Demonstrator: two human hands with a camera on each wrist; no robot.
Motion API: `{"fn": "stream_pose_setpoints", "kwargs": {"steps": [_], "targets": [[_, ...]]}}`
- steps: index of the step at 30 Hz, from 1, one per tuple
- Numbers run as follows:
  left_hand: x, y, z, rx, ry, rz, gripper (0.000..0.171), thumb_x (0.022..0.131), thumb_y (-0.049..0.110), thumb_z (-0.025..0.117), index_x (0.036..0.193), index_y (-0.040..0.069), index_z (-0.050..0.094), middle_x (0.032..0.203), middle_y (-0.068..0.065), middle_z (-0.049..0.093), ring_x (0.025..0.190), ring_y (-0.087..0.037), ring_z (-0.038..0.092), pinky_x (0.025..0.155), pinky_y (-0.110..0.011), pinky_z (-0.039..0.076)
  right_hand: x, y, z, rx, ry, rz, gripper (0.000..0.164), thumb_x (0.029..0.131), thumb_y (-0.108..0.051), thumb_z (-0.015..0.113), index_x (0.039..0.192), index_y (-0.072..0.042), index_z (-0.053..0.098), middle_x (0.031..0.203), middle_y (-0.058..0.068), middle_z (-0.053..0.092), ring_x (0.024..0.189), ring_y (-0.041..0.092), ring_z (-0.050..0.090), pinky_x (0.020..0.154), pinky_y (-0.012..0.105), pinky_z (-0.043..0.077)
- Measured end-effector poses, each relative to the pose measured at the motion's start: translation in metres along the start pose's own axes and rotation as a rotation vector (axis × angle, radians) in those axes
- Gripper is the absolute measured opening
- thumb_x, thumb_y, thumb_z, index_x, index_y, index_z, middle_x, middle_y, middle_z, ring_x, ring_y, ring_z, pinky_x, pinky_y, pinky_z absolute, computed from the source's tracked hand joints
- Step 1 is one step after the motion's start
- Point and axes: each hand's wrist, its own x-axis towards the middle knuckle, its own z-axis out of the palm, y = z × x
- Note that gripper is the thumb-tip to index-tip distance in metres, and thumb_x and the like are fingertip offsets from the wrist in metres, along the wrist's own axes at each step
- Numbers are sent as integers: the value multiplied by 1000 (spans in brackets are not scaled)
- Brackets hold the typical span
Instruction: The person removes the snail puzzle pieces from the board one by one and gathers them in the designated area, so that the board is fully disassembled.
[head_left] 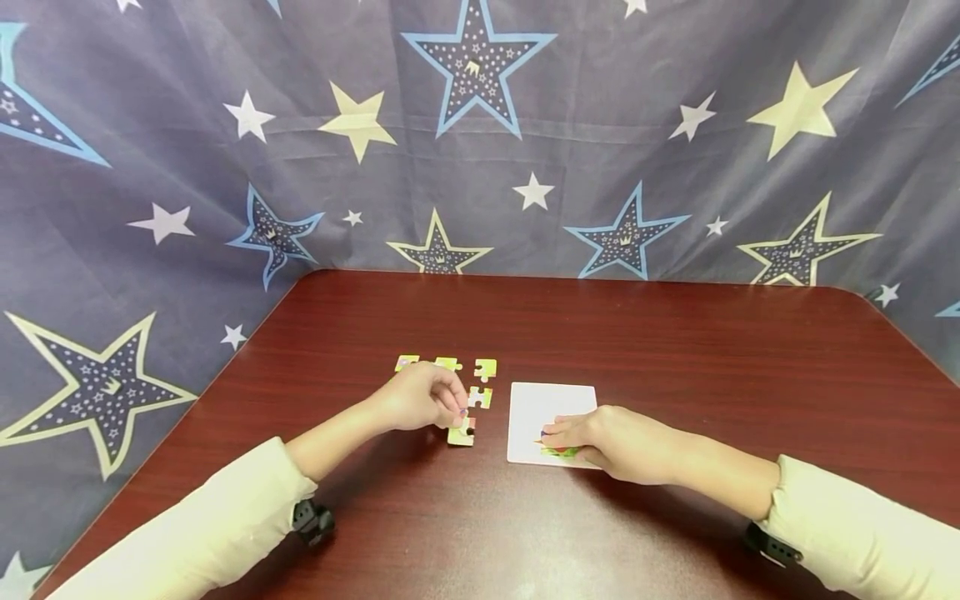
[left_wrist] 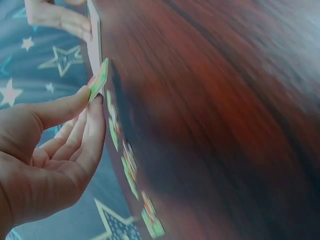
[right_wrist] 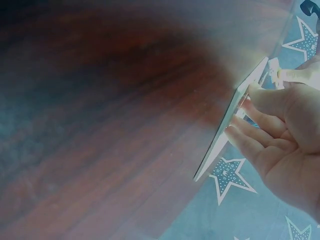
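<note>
My left hand (head_left: 420, 398) pinches a green puzzle piece (left_wrist: 100, 80) between thumb and fingertips, tilted up off the table in the left wrist view. In the head view, the fingers partly hide this piece (head_left: 461, 433). My right hand (head_left: 630, 443) is over a square white board (head_left: 540, 400), its fingertips touching the board in the right wrist view. Its thumb and fingers hold another puzzle piece (head_left: 561, 452), green with red and blue, low on the board. Part of that piece is covered by the fingers.
Loose puzzle pieces lie beyond and beside my left hand, among them a corner piece (head_left: 486, 367), one below it (head_left: 482, 397) and one at the left (head_left: 407, 362). The dark red wooden table (head_left: 675, 333) meets a star-patterned curtain (head_left: 570, 150) behind.
</note>
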Motion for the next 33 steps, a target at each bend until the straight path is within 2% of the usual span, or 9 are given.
{"fn": "stream_pose_setpoints", "kwargs": {"steps": [13, 21, 27, 33], "targets": [[-18, -34, -35, -39, -20, -97, 13, 75, -1, 71, 87, 4, 68, 78, -5, 73, 71, -12, 65, 66, -28, 50, 1, -1, -1, -10, 3, 4, 35, 88, -3, 65, 123, -10, 66, 125, 8, 67, 117, 24, 63, 94, 37, 53], [-24, -46, -50, 50, 42, -128, 13, 75, 1, 72, 88, 5, 69, 77, -4, 73, 71, -10, 65, 66, -26, 51, 0, 0, 0, 4, 2, 7, 36, 88, -3, 65, 124, -11, 66, 126, 8, 66, 118, 24, 63, 94, 38, 53], [-28, -49, -55, 160, 108, -98, 15, 74, 7, 79, 86, 4, 71, 77, -5, 73, 69, -10, 64, 64, -26, 50, 0, 0, 0, 7, 12, 8, 37, 87, -3, 66, 123, -12, 66, 125, 7, 67, 117, 23, 64, 94, 37, 53], [-32, -48, -47, 211, 131, -52, 19, 70, 5, 82, 85, 3, 70, 79, -6, 71, 72, -11, 64, 64, -23, 52, -1, 0, 0, 11, 10, 18, 36, 88, -3, 65, 123, -11, 66, 125, 7, 67, 117, 24, 63, 94, 37, 53]]}}
